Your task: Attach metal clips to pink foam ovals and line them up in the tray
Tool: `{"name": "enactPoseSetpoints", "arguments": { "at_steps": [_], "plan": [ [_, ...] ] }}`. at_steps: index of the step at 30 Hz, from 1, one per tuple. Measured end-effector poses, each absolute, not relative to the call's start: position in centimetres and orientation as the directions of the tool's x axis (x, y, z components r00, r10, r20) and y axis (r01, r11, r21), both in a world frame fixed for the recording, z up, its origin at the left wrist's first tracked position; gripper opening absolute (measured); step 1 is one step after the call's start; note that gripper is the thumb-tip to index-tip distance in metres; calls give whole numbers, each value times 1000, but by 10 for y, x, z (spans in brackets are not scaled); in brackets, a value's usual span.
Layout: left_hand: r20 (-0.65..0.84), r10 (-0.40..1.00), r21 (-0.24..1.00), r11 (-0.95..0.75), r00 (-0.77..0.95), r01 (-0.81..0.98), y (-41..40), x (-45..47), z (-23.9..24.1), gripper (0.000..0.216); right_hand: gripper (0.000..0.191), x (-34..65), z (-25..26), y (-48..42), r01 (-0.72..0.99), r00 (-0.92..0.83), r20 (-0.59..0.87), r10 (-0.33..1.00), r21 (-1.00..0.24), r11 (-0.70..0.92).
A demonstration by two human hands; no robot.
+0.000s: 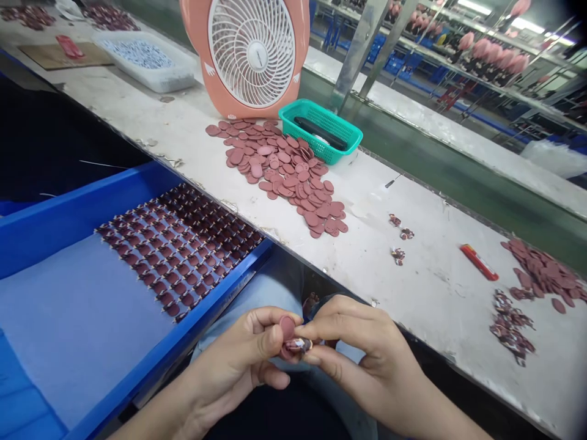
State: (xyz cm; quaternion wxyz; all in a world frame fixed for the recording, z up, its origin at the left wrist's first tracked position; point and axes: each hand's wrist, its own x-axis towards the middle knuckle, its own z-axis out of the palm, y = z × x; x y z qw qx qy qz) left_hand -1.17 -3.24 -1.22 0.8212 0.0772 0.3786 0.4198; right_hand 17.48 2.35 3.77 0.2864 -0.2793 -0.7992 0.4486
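Note:
Low over my lap, my left hand (257, 345) pinches a reddish-brown oval disc (287, 328) between thumb and fingers. Against it, my right hand (358, 345) grips a small painted figurine (299, 345) with brown, white and dark parts; fingers partly hide it. Whether figurine and disc are joined I cannot tell. To the left, a blue tray (220, 269) holds rows of similar figurines (183, 250) on discs, set on a pale sheet (92, 324). More loose figurines (511, 327) lie at the right of the table, near a second pile of discs (548, 269).
On the white table (426, 287) are a large disc pile (284, 171), an orange fan (257, 55), a green basket (321, 131) with a dark object inside, and a red tube-like item (479, 261). A white bin (147, 61) stands farther left.

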Motion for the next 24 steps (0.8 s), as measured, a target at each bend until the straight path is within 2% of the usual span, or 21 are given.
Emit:
{"name": "enactPoseSetpoints", "arguments": {
  "at_steps": [3,5,9,12,17,22,24],
  "plan": [
    [-516,780,496,610,355,-618,-29,-18,-16,54,16,172,37,27,204,-643,265,718,-845,495],
    [-529,806,537,561,267,-630,-27,-20,-19,60,18,167,32,28,271,-588,359,725,-757,594],
    [-552,826,672,361,-113,-646,-26,-15,-17,41,21,151,14,29,474,-463,633,620,-415,777],
    [-459,859,771,259,-226,-582,-21,-9,-15,39,21,136,2,32,519,-472,729,495,-224,825],
    [-417,855,829,218,-309,-515,-11,-17,-20,32,20,114,-13,41,452,-512,743,431,-194,871],
    [-426,809,859,222,-405,-461,-5,-31,-23,33,17,88,-23,48,443,-529,716,455,-224,868],
    [-430,776,870,221,-461,-440,-3,-43,-26,33,16,81,-22,46,415,-525,739,422,-210,885]
  ]
}}
